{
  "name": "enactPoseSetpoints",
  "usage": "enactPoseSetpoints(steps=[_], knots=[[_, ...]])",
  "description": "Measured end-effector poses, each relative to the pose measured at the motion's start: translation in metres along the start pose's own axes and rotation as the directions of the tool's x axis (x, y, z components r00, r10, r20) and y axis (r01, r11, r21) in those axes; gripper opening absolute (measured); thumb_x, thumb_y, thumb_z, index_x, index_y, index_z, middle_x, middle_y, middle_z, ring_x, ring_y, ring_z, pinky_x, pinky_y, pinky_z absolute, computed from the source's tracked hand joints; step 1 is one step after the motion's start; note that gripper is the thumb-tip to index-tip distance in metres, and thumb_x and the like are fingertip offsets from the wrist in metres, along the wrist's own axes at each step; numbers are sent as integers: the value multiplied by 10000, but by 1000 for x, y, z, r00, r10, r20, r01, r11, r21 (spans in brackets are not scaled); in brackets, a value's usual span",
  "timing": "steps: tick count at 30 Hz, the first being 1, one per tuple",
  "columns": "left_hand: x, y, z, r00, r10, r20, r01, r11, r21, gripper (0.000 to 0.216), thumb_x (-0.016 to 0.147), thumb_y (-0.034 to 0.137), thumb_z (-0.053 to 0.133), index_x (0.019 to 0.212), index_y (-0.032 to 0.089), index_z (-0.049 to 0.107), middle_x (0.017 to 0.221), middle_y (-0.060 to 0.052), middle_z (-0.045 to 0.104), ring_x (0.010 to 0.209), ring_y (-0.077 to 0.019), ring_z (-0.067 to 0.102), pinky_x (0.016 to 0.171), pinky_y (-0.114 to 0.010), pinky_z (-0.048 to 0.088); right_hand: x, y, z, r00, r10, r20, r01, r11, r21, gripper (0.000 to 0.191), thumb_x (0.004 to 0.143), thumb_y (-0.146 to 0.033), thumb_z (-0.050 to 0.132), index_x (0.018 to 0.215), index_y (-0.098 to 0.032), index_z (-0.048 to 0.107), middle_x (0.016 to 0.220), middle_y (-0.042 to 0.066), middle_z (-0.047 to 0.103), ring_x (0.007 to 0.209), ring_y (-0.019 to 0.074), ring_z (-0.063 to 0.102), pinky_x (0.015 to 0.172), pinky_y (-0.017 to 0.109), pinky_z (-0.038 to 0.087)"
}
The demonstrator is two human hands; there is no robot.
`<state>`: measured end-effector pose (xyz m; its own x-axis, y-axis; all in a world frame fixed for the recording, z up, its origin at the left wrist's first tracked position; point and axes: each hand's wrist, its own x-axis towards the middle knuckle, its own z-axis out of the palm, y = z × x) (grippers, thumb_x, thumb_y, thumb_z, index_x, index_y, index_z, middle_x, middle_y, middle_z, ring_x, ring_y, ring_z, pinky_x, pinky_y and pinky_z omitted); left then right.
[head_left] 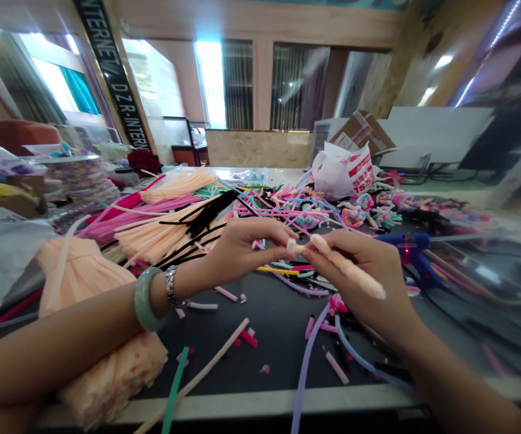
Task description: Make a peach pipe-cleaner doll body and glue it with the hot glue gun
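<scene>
Between both hands, above the dark table, is a peach pipe cleaner (355,274) bent and twisted into a short thick piece. My left hand (254,241) pinches its small pale end between thumb and fingertips. Thumb and fingers of my right hand (369,277) close on the twisted part, and a fuzzy length lies across that hand. A peach bundle of pipe cleaners (116,374) lies under my left forearm, which wears a green bangle (148,299) and a metal watch band. Below my right hand are loose lilac pipe cleaners (308,355).
Bunches of peach, pink and black pipe cleaners (152,235) cover the left and middle. A blue glue gun (412,253) with a red light stands at right. Farther back are a white plastic bag (344,169) and colourful fuzzy figures (360,208). Cut scraps (249,337) dot the tabletop.
</scene>
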<state>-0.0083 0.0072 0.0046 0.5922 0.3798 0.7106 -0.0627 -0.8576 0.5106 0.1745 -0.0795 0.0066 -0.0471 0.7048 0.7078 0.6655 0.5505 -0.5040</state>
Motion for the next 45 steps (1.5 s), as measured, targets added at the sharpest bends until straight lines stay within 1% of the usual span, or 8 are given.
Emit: enactPoseSetpoints(steps=[6,13,20,23,27,33,38,45], knots=[[3,4,5,947,-320,35,311,884,-349,160,741,261,708,707,123,633,710,-24,616,673,-110,584,619,-224,475,-1,0,1,1000,-5,3,5,1000,-10,128,804,-279,647,713,-189,642,579,-26,556,513,90,462,470,226,327],[-1,0,10,941,-337,-27,269,794,-546,272,712,182,732,813,192,480,616,62,550,549,-70,537,565,-202,456,-2,0,2,999,-6,33,6,1000,7,122,807,-279,636,736,-183,660,597,-12,566,531,105,466,480,243,323],[0,3,10,914,-402,-50,346,839,-420,188,715,241,736,781,138,594,602,27,591,522,-58,550,504,-162,437,-2,-2,2,999,10,33,-10,1000,2,118,805,-274,643,731,-183,659,589,-24,550,532,97,464,498,237,336],[1,3,10,892,-451,-26,393,803,-447,188,721,263,731,790,123,626,642,4,641,543,-75,597,544,-182,495,-2,-2,2,1000,14,3,-14,1000,13,117,807,-280,643,735,-190,660,587,-32,546,530,93,460,503,233,343],[0,1,10,903,-429,-19,371,801,-471,191,750,273,705,842,111,663,649,-13,662,575,-88,628,575,-191,526,-3,0,3,999,37,-15,-36,998,43,139,804,-304,648,711,-200,639,587,-40,528,534,95,446,501,237,343],[-1,0,13,925,-377,-37,316,822,-474,316,555,159,832,829,116,680,672,2,650,619,-88,612,614,-194,520,-1,-5,0,991,129,-21,-126,987,102,154,785,-330,660,697,-203,650,537,-35,518,510,109,453,484,249,336],[-2,1,14,924,-381,-35,336,851,-403,202,664,227,770,822,119,704,695,-19,651,623,-93,586,585,-208,480,-1,-7,0,988,156,2,-155,976,152,161,775,-336,661,687,-202,645,523,-33,518,458,104,454,438,249,314],[-2,10,9,936,-351,-14,338,913,-228,197,754,286,694,696,99,684,619,-8,589,569,-70,490,507,-193,361,-4,0,4,996,73,-53,-70,996,48,104,796,-307,657,732,-225,657,598,-39,555,534,100,459,488,247,345]])
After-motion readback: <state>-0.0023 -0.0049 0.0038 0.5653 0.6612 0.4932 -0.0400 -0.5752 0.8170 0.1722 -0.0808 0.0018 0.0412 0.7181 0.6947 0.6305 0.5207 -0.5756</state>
